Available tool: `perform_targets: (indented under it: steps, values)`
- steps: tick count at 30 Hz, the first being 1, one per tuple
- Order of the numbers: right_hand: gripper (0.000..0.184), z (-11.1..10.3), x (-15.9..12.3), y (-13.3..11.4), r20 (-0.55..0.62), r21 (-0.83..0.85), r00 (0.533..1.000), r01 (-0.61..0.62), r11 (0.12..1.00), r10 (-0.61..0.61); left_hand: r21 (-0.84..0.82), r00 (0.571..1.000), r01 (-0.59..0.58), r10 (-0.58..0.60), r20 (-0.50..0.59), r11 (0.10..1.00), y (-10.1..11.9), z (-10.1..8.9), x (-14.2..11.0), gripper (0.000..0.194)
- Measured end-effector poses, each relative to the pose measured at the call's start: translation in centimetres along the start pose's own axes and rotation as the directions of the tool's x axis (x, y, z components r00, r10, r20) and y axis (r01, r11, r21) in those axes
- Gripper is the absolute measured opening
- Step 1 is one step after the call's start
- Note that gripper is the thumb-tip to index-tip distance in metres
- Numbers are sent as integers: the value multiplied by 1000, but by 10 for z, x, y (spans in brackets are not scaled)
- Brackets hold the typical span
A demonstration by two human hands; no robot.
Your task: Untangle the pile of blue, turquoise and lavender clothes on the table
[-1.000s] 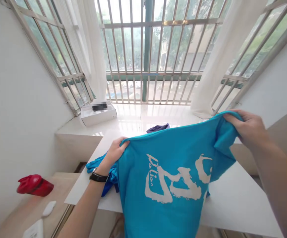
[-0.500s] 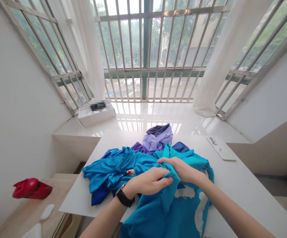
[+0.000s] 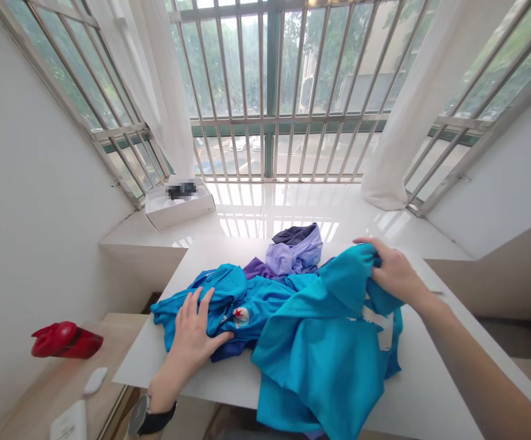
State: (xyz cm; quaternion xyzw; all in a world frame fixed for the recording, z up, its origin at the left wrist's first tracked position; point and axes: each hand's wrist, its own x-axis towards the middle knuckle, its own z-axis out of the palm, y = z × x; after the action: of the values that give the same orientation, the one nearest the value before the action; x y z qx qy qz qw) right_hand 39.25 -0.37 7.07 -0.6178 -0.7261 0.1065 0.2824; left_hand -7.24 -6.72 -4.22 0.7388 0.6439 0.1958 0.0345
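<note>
My right hand (image 3: 396, 272) is closed on the upper right part of a teal T-shirt (image 3: 320, 348), lifting that part. Loose folds of the shirt drape over the table and past its front edge, with a bit of white print showing on the right. On the left, my left hand (image 3: 192, 336) lies with fingers spread on a blue shirt (image 3: 265, 302) that bears a round white and red badge (image 3: 240, 316). A watch (image 3: 148, 418) sits on the left wrist. Behind the blue shirt are crumpled lilac clothes (image 3: 288, 260), partly hidden.
The clothes lie on a white table (image 3: 430, 379) by a barred window. A white box (image 3: 180, 208) stands on the sill at the left. Lower left, a red bottle (image 3: 68, 340) and a white computer mouse (image 3: 95, 380) lie on a wooden surface.
My hands, close together on the teal T-shirt before, are now apart. The right one has moved right and up with the fabric; the left has moved left onto the blue shirt and spread its fingers.
</note>
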Motion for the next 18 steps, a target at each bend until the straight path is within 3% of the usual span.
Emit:
perform_targets:
  steps: [2, 4, 9, 11, 14, 16, 18]
  values:
    - [65, 25, 1, -1, 168, -87, 985, 40, 995, -25, -59, 999, 39, -39, 3, 998, -4, 2, 0, 88]
    - [71, 46, 0, -6, 228, -160, 971, 114, 981, -75, -129, 997, 65, -60, 42, 990, -8, -5, 7, 72]
    - [42, 68, 0, -41, -2, -194, 962, 267, 944, -273, -305, 986, 80, -30, 165, 949, -13, -52, 46, 38]
    - [32, 73, -1, -63, -39, -116, 926, 368, 923, -375, -374, 993, 61, -20, 113, 926, -8, -75, 63, 36]
    - [27, 89, -4, -100, 12, 9, 863, 505, 863, -505, -438, 998, 29, -47, -31, 899, 7, -101, 91, 39]
    - [43, 106, -6, -121, 86, 79, 839, 531, 843, -537, -462, 989, -10, -58, -134, 887, 18, -107, 114, 41]
    - [71, 128, -6, -134, 162, 112, 854, 483, 869, -495, -453, 982, -63, -26, -188, 889, 27, -104, 138, 42]
